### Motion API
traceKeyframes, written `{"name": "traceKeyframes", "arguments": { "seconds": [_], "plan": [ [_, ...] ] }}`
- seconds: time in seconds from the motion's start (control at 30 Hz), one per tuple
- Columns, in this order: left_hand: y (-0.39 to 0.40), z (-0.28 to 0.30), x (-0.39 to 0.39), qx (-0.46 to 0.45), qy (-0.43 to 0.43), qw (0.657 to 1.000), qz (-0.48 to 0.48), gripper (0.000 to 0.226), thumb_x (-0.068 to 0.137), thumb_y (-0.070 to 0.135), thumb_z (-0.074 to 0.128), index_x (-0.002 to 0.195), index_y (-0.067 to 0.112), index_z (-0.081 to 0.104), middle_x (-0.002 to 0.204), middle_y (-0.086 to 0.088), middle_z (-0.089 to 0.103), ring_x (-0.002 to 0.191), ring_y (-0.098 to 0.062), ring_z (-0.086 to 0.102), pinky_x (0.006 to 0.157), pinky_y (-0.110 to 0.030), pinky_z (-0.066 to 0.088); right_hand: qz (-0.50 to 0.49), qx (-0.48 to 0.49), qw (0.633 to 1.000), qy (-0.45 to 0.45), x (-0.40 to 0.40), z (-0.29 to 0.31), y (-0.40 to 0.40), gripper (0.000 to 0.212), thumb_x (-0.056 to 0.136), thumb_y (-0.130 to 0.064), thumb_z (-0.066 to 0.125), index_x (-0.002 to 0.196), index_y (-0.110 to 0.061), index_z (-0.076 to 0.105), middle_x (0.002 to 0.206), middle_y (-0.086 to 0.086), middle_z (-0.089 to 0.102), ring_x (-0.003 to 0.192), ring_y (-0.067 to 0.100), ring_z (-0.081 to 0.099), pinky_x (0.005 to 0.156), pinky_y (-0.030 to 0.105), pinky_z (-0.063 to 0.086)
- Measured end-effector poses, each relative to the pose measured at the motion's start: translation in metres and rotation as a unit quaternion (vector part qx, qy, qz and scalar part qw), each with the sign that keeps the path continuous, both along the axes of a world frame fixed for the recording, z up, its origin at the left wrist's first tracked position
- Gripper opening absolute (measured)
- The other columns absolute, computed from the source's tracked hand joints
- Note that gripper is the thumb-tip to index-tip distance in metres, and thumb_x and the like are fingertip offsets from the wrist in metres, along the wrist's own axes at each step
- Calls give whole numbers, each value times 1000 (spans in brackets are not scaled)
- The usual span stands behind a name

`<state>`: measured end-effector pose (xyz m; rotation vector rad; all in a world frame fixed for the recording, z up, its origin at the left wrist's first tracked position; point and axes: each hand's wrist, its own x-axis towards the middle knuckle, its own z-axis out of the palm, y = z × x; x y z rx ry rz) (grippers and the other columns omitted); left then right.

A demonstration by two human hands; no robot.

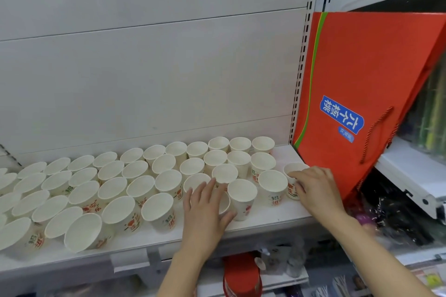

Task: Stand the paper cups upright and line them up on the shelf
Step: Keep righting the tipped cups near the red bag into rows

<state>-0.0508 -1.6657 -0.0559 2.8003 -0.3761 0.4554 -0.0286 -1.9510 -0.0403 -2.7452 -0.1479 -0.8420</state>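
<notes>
Several white paper cups (166, 182) with red and green print stand upright in rows across the white shelf (270, 218). My left hand (205, 210) wraps around one cup (224, 202) at the front of the rows, which it largely hides. My right hand (316, 190) grips the rightmost cup (293, 170), with its fingers over the rim and down the side. Between my hands stand two upright cups (242, 191), close to the shelf's front edge.
A tall orange gift bag (357, 84) with a cord handle leans at the shelf's right end, right beside my right hand. The white back panel (149, 75) rises behind the cups. A lower shelf holds a red item (241, 275) and plastic-wrapped goods.
</notes>
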Motion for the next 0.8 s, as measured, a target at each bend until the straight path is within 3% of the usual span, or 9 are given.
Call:
{"name": "traceKeyframes", "arguments": {
  "seconds": [0.17,0.4,0.53,0.67,0.8],
  "plan": [
    [11,2,-2,-16,12,999,-43,78,77,77,37,146,39,35,155,9,33,142,-19,31,118,-46,16,-3,2,1000,12,-11,-7,-2,33,60,0,81,86,-19,74,77,-2,69,78,30,60,66,37,41],
    [9,15,7,-69,-29,993,-94,67,81,76,43,133,35,53,148,11,44,132,-15,42,110,-41,27,1,87,996,16,-19,-1,-16,30,66,-2,80,94,-13,74,92,-1,70,89,27,58,77,38,50],
    [1,35,30,-98,-35,989,-103,52,84,63,52,125,32,62,135,10,57,122,-19,50,102,-43,38,-6,94,995,29,-23,6,-20,24,67,-7,81,89,-15,75,88,-2,70,88,25,57,74,37,48],
    [-16,66,72,-93,-41,990,-96,31,86,35,69,116,28,69,115,3,67,104,-25,57,91,-41,44,7,66,995,70,-19,21,-17,18,71,-16,80,88,-18,76,86,-4,70,92,23,55,79,36,44],
    [-38,83,116,-50,-9,994,-92,21,86,30,68,107,28,73,98,4,70,94,-22,59,81,-35,44,32,29,994,97,-14,27,-17,13,78,-23,76,90,-20,75,90,-5,70,94,21,53,81,31,35]
  ]
}}
